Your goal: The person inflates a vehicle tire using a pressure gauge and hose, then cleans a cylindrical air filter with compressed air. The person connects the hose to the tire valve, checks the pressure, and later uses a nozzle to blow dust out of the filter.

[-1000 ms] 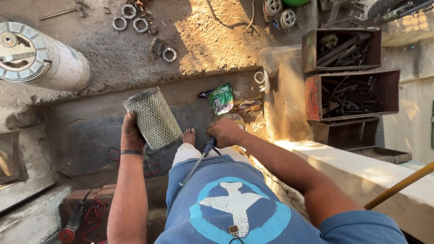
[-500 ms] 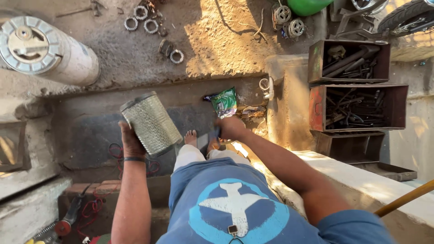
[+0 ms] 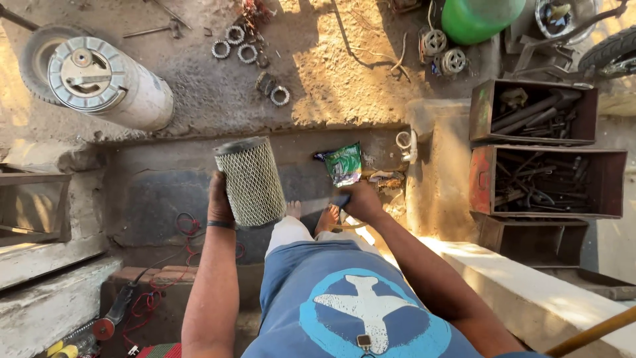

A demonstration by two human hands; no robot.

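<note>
Head view: the left hand [image 3: 220, 199] grips a cylindrical mesh filter [image 3: 250, 180] by its lower side, fingers wrapped behind it, so the filter stands tilted and clear of the body, out over the concrete step [image 3: 159, 192]. Held away like this, its mesh face is turned toward the right hand [image 3: 362, 201], which is closed around a thin dark tool [image 3: 329, 204]; what kind of tool it is cannot be told. The tool's tip points left toward the filter but stops short of it, above the bare feet [image 3: 311, 213].

A green packet [image 3: 343, 162] lies on the step just beyond the right hand. On the dirt ground beyond are bearing rings [image 3: 246, 52] and a white canister [image 3: 109, 83]. To the right, open metal boxes [image 3: 546, 179] hold rods and tools.
</note>
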